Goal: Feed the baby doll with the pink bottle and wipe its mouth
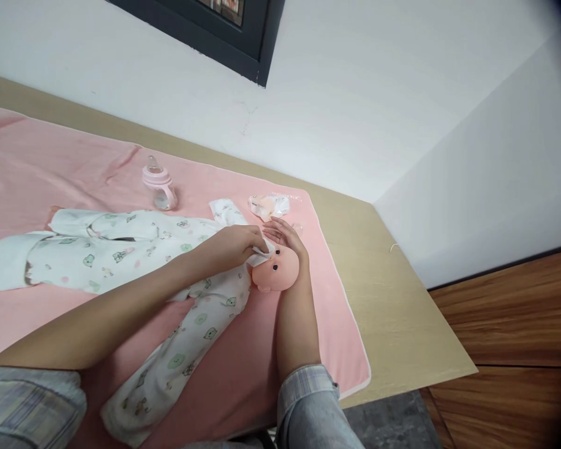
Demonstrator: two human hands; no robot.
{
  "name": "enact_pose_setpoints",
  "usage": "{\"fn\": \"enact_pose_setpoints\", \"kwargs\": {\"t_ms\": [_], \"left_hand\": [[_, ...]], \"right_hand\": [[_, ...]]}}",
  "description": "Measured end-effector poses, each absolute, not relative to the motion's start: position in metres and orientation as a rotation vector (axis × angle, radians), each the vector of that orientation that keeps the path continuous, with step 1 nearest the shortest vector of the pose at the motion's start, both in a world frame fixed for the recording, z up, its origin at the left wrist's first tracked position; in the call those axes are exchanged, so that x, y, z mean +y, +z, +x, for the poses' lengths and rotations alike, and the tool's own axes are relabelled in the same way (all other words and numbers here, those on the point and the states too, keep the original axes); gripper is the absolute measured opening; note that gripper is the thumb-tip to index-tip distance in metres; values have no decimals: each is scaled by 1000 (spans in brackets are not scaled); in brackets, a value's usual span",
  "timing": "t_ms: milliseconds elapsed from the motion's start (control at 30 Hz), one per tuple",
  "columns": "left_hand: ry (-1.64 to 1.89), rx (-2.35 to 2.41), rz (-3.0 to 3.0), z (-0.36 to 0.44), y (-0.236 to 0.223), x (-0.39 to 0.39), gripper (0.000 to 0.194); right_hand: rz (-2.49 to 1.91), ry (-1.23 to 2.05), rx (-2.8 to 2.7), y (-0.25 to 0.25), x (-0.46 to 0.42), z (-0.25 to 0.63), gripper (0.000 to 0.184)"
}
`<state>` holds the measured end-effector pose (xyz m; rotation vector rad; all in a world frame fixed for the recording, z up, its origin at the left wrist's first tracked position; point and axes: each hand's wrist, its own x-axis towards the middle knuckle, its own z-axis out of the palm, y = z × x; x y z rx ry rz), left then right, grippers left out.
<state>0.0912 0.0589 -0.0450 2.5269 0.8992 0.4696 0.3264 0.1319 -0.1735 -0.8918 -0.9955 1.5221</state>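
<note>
A baby doll (284,275) in a white suit with green and grey prints lies on its back, its bare head toward the right. My left hand (241,243) pinches a white wipe or tissue (263,253) and presses it against the lower part of the doll's face. Around the top of the head curves my right arm, with my right hand (286,234) at the head's far side. Its fingers are stretched out and hold nothing visible. The doll's mouth is hidden by the wipe.
A pink baby bottle (158,184) with a handle lies behind the doll's body. Beyond my right hand is a crumpled clear-and-white packet (275,204). The pink blanket (339,337) covers much of the wooden table (393,318), which meets a white wall.
</note>
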Motion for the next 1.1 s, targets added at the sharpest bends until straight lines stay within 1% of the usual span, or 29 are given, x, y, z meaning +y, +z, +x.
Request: {"fn": "enact_pose_setpoints", "kwargs": {"t_ms": [100, 267, 433, 500, 567, 700, 767, 867, 967, 1100], "left_hand": [[434, 909, 2494, 92, -44, 57, 37], [490, 929, 2498, 93, -46, 58, 34], [623, 922, 2468, 89, -45, 62, 33], [689, 928, 2456, 84, -43, 64, 34], [775, 938, 2465, 77, -40, 68, 35], [893, 1028, 2505, 63, -36, 78, 33], [895, 1075, 2500, 57, -34, 84, 32], [869, 1106, 2495, 51, -31, 89, 32], [845, 1102, 2492, 48, -28, 89, 33], [858, 1057, 2447, 46, -26, 87, 33]], "right_hand": [[-893, 1516, -996, -170, 129, 325, 37], [-910, 1492, -1018, -163, 123, 322, 37], [-936, 1496, -1020, -159, 123, 322, 37], [-918, 1464, -1065, -152, 121, 325, 38], [-884, 1410, -1138, -137, 117, 327, 36], [-910, 1216, -1440, -87, 96, 328, 22], [-943, 1062, -1649, -57, 81, 322, 19], [-937, 938, -1890, -24, 58, 302, 15], [-1053, 790, -2006, -11, 45, 274, 17], [-1307, 495, -2029, -10, 41, 243, 23]]}}
